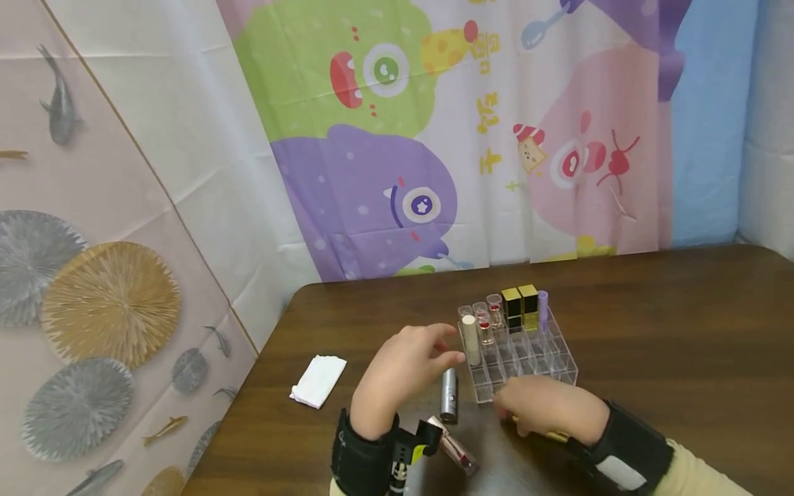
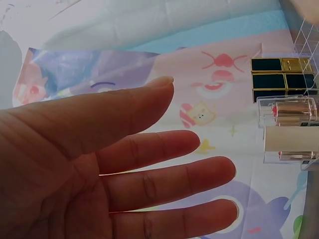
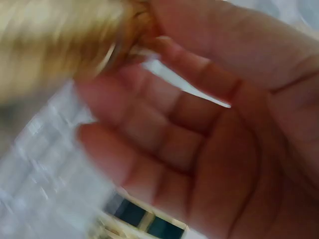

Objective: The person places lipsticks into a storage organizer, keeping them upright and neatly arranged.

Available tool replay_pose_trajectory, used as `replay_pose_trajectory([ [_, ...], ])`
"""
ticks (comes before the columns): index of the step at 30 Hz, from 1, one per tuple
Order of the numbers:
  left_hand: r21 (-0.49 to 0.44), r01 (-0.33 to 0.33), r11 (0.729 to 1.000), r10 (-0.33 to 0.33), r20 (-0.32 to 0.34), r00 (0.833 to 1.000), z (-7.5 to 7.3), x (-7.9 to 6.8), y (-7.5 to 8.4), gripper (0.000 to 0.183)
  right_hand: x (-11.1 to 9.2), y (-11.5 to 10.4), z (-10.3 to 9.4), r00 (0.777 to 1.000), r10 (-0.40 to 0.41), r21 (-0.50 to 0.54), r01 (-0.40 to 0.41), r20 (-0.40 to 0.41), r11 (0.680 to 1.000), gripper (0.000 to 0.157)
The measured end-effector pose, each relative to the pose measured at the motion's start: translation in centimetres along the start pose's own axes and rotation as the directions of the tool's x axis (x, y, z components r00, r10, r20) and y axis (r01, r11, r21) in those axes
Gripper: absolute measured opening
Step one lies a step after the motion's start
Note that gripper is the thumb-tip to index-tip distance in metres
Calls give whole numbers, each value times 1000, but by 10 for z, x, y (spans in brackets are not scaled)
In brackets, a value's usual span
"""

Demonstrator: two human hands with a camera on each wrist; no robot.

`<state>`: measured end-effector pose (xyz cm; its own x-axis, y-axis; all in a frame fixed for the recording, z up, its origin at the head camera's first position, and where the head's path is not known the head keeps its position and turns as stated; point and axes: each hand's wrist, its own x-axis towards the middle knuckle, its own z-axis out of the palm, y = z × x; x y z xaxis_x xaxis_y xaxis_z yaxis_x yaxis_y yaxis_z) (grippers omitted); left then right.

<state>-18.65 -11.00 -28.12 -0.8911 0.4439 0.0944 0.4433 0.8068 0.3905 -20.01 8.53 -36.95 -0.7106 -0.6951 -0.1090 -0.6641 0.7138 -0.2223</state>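
Observation:
My left hand (image 1: 406,365) hovers at the left side of the clear lipstick organizer (image 1: 561,365), fingers spread and nothing between them. Closest to its fingertips stands a cream lipstick tube (image 1: 471,341) in the organizer. At the organizer's near edge is my right hand (image 1: 540,406), palm turned down. In the right wrist view, its thumb and fingers pinch the end of a gold lipstick tube (image 3: 60,45), which is blurred. From the head view that tube is mostly hidden under the hand. A silver tube (image 1: 449,396) and a lipstick with a clear cap (image 1: 455,448) lie on the table between my hands.
The organizer's back row holds clear-capped lipsticks (image 1: 494,311), two black-and-gold lipsticks (image 1: 528,306) and a purple tube (image 1: 543,308). A folded white tissue (image 1: 318,381) lies to the left on the brown table (image 1: 670,331). Behind it hangs a cartoon-print curtain (image 1: 496,227).

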Motion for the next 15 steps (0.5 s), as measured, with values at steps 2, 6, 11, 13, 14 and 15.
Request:
replay_pose_trajectory([
  [2, -1, 0, 1000, 0, 12, 1000, 1, 1, 2, 33, -4, 3, -12, 998, -35, 30, 37, -55, 999, 17],
  [6, 4, -20, 1000, 19, 36, 999, 6, 4, 5, 35, -18, 9, -40, 959, -103, 138, 143, -264, 980, 6],
  [11, -12, -80, 997, 81, 74, 994, 10, 7, 13, 36, -34, 10, -63, 825, -4, 279, 196, -565, 940, 15],
  [13, -56, -97, 994, 102, 99, 990, 10, 7, 16, 36, -38, 8, -68, 774, 55, 325, 199, -631, 925, 19],
  [14, -79, -100, 992, 109, 113, 988, 10, 7, 18, 36, -39, 7, -69, 755, 80, 345, 200, -650, 917, 20],
  [15, -98, -106, 990, 118, 123, 985, 10, 6, 20, 36, -39, 6, -70, 739, 93, 352, 202, -667, 914, 21],
])
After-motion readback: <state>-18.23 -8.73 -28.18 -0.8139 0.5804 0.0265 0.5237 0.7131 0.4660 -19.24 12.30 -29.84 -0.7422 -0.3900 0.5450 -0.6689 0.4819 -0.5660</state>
